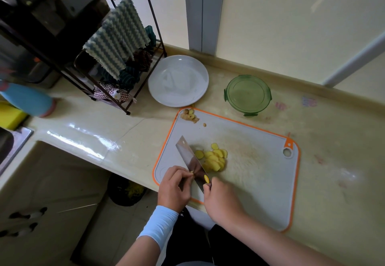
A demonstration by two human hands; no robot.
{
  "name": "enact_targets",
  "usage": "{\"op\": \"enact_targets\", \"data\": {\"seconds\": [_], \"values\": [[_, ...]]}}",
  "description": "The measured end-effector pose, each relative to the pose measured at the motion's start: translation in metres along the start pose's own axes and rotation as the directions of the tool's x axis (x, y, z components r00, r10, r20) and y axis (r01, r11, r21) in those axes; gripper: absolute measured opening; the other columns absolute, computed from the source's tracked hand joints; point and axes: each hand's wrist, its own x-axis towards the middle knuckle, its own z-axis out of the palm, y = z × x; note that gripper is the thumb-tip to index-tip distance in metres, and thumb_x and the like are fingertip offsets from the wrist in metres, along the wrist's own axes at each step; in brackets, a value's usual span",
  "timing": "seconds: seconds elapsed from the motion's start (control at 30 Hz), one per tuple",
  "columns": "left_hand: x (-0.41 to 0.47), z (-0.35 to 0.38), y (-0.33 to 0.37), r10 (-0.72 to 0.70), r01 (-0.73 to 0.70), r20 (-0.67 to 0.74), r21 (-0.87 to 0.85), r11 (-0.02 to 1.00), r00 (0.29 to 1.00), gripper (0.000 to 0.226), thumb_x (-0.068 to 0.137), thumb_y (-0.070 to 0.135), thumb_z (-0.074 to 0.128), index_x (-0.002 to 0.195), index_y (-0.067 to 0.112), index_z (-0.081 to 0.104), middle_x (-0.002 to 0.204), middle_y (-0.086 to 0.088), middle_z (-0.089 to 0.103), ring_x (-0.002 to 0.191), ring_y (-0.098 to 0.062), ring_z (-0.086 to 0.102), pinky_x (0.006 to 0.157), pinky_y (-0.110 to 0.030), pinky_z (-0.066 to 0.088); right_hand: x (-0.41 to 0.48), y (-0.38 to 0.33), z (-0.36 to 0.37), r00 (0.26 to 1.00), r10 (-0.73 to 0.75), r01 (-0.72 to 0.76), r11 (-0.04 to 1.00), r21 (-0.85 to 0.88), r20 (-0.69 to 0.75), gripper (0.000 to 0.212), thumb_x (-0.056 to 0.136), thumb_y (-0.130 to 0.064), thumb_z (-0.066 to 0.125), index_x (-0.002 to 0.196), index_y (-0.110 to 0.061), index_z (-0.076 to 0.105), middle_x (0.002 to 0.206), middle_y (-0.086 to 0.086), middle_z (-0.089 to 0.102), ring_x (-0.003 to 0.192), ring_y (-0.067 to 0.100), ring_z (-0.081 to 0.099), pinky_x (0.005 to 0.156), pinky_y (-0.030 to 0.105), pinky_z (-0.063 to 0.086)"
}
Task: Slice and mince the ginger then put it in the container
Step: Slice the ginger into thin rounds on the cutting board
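With the left hand (174, 184) pinching a tiny ginger stub (192, 173) right against the cleaver (190, 159) blade, a slip of the edge could cut that hand. The right hand (223, 201) curls round the cleaver's handle; ginger slices (214, 159) lie just beyond both hands, the container (248, 95) far beyond them.

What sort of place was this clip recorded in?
Most likely a home kitchen: a cutting board with sliced ginger on the counter, a rack hung with dishcloths, and a steel sink edge at far left.
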Motion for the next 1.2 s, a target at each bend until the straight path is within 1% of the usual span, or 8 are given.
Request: {"op": "enact_targets", "data": {"seconds": [0.07, 0.23, 0.5, 0.7, 0.87, 0.93, 1.03, 1.2], "values": [[0.001, 0.001, 0.000, 0.001, -0.001, 0.003, 0.006, 1.000, 1.000, 0.014, 0.076, -0.002, 0.074, 0.077, 0.011, 0.069, 0.085, 0.005, 0.061, 0.083, -0.009, 0.059, 0.074, -0.021, 0.049, -0.002, 0.003, 0.001, 1.000, 0.000, 0.000, 1.000, 0.012, -0.016, 0.024, 0.099, -0.038, 0.041, 0.090, -0.018, 0.052, 0.096, 0.012, 0.065, 0.090, 0.031, 0.062, 0.066, 0.033, 0.039], [-0.003, 0.001, 0.001, -0.002, 0.002, -0.013, 0.014, 1.000, 1.000, 0.012, 0.077, 0.000, 0.072, 0.077, 0.011, 0.069, 0.085, 0.004, 0.062, 0.082, -0.011, 0.059, 0.073, -0.021, 0.048, 0.012, -0.016, 0.001, 0.995, -0.063, 0.058, 0.995, -0.076, -0.074, 0.027, 0.098, -0.039, 0.044, 0.100, -0.016, 0.058, 0.099, 0.009, 0.068, 0.095, 0.031, 0.065, 0.073, 0.035, 0.044], [-0.002, -0.002, -0.002, 0.013, -0.013, 0.003, 0.010, 1.000, 1.000, 0.014, 0.076, 0.001, 0.077, 0.079, 0.013, 0.070, 0.088, 0.005, 0.063, 0.084, -0.008, 0.059, 0.077, -0.017, 0.046, 0.004, 0.005, -0.006, 1.000, 0.001, -0.001, 1.000, 0.030, 0.031, 0.025, 0.098, -0.036, 0.046, 0.098, -0.014, 0.059, 0.102, 0.011, 0.067, 0.098, 0.032, 0.062, 0.073, 0.035, 0.045], [-0.004, -0.003, -0.006, 0.036, -0.036, 0.027, 0.013, 0.999, 0.999, 0.009, 0.080, 0.008, 0.076, 0.087, 0.014, 0.073, 0.093, 0.004, 0.063, 0.088, -0.009, 0.059, 0.081, -0.017, 0.046, 0.025, -0.007, -0.027, 1.000, 0.004, -0.004, 0.999, 0.045, -0.001, 0.026, 0.099, -0.035, 0.045, 0.100, -0.013, 0.058, 0.105, 0.016, 0.066, 0.099, 0.036, 0.061, 0.069, 0.033, 0.039], [-0.006, -0.002, -0.004, -0.001, 0.001, 0.012, 0.010, 1.000, 1.000, 0.007, 0.084, 0.021, 0.068, 0.086, 0.016, 0.073, 0.091, 0.007, 0.063, 0.088, -0.007, 0.059, 0.081, -0.014, 0.044, 0.010, -0.012, -0.028, 0.999, -0.043, 0.045, 0.997, 0.057, -0.030, 0.024, 0.099, -0.034, 0.045, 0.097, -0.014, 0.058, 0.100, 0.013, 0.067, 0.095, 0.034, 0.061, 0.065, 0.032, 0.035], [-0.005, -0.002, -0.004, -0.004, 0.004, 0.014, 0.015, 1.000, 1.000, 0.003, 0.082, 0.016, 0.071, 0.085, 0.016, 0.073, 0.090, 0.008, 0.064, 0.088, -0.007, 0.059, 0.081, -0.014, 0.044, 0.003, -0.013, -0.025, 0.999, -0.045, 0.047, 0.996, 0.070, -0.030, 0.023, 0.099, -0.035, 0.045, 0.097, -0.016, 0.058, 0.099, 0.011, 0.067, 0.094, 0.033, 0.061, 0.067, 0.033, 0.040], [-0.005, -0.002, -0.005, -0.012, 0.012, 0.012, 0.017, 1.000, 1.000, 0.011, 0.077, 0.006, 0.076, 0.081, 0.015, 0.070, 0.088, 0.008, 0.064, 0.086, -0.008, 0.059, 0.080, -0.016, 0.046, -0.004, -0.012, -0.022, 0.999, -0.023, 0.024, 0.999, 0.049, -0.022, 0.023, 0.098, -0.035, 0.045, 0.099, -0.017, 0.057, 0.101, 0.009, 0.067, 0.097, 0.032, 0.062, 0.074, 0.035, 0.046], [-0.003, -0.001, -0.003, 0.000, 0.000, 0.006, 0.024, 1.000, 1.000, 0.015, 0.074, 0.001, 0.078, 0.077, 0.012, 0.069, 0.086, 0.005, 0.063, 0.084, -0.008, 0.058, 0.078, -0.016, 0.046, -0.007, -0.007, -0.021, 1.000, -0.002, 0.002, 0.999, 0.035, -0.002, 0.022, 0.099, -0.035, 0.043, 0.097, -0.016, 0.055, 0.101, 0.010, 0.067, 0.097, 0.032, 0.062, 0.071, 0.034, 0.043]]}}
